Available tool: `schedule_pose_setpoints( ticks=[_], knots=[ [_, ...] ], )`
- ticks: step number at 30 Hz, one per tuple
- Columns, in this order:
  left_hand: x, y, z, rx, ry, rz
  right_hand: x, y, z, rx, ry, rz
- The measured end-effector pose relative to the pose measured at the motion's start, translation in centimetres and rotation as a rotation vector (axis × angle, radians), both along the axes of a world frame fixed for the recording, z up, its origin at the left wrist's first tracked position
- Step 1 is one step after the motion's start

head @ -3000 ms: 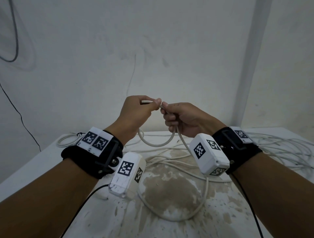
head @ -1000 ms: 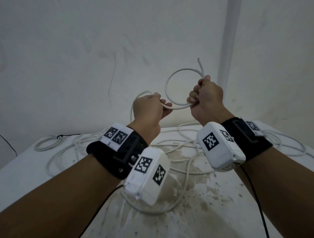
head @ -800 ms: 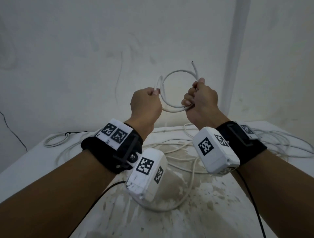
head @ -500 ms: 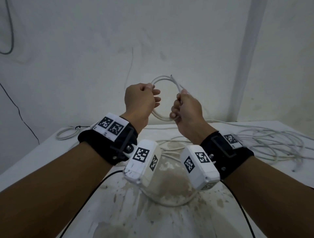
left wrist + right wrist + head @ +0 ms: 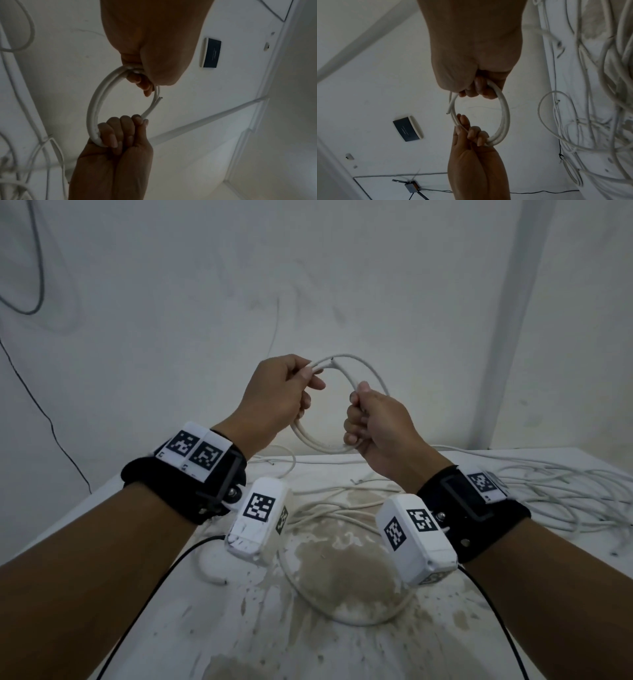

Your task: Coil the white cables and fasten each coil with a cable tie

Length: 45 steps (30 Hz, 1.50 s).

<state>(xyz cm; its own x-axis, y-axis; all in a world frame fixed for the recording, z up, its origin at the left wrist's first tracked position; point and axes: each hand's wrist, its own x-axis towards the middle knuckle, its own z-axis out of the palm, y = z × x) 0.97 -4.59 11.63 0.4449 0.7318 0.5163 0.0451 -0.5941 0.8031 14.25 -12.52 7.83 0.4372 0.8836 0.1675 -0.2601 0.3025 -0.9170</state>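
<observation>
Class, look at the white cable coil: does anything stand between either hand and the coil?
Nothing visible does. The left hand and right hand both already grip the coil, on opposite sides, above the table.

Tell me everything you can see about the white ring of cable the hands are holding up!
The white cable coil is a small round ring of a few smooth, plastic-looking loops lying side by side. It is held up in the air above the table. The left hand grips one side and the right hand grips the other. One cut end sticks out loose. No cable tie shows on it.
</observation>
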Motion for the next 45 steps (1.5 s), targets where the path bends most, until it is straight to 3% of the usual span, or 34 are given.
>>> schedule_pose_setpoints(
  ticks=[8,14,18,23,25,29,31,37,42,45],
  knots=[
    [0.8,-0.2,1.0,0.039,0.133,-0.029,0.8,-0.2,-0.1,0.009,-0.063,0.023],
    [1.3,-0.4,1.3,0.027,0.215,-0.156,1.4,-0.5,-0.5,0.001,-0.114,-0.035],
    [2.1,-0.6,0.8,0.295,0.246,-0.037,1.3,-0.3,-0.6,0.01,-0.156,-0.074],
    [2.7,0.0,0.2,0.313,0.207,0.057,1.5,-0.6,-0.9,0.03,-0.256,-0.081],
    [2.8,0.1,-0.1,0.285,0.163,0.053,2.0,-0.8,-0.8,0.005,-0.328,-0.162],
    [2.8,0.1,-0.2,0.239,0.125,0.001,3.5,-0.5,-0.3,0.024,-0.564,-0.682],
    [2.8,0.2,-0.1,0.241,0.127,-0.005,4.4,-0.3,0.3,-0.011,-0.644,-0.796],
    [2.5,0.8,-0.2,0.24,0.121,0.049,5.5,-0.9,1.2,-0.169,-0.877,-0.441],
    [1.9,0.9,-1.0,0.187,0.078,0.054,5.3,-2.5,2.2,-0.344,-0.953,-0.126],
    [1.6,0.8,-1.1,0.165,0.068,0.044,4.9,-2.8,2.7,-0.402,-1.069,-0.059]
  ],
)
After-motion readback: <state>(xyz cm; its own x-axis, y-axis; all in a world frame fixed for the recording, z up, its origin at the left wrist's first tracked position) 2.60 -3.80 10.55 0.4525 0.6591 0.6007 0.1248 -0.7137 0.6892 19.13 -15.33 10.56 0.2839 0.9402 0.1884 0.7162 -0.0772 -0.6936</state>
